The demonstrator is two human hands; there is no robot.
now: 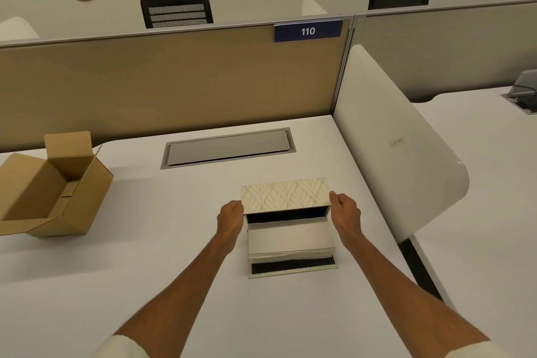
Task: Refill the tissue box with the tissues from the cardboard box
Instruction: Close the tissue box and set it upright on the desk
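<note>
White desk (174, 241) — left hand (231, 216) and right hand (345, 212) grip the tissue box (286, 193) lid, tissues (290, 238) inside.

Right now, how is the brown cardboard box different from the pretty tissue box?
The cardboard box is plain brown, while the tissue box is cream with a leaf pattern. The cardboard box looks bigger. It sits alone at the desk's far left with nobody touching it, while the left hand and right hand hold the tissue box's lid. The tissue box holds white tissues; the cardboard box looks empty. Both are open.
</note>
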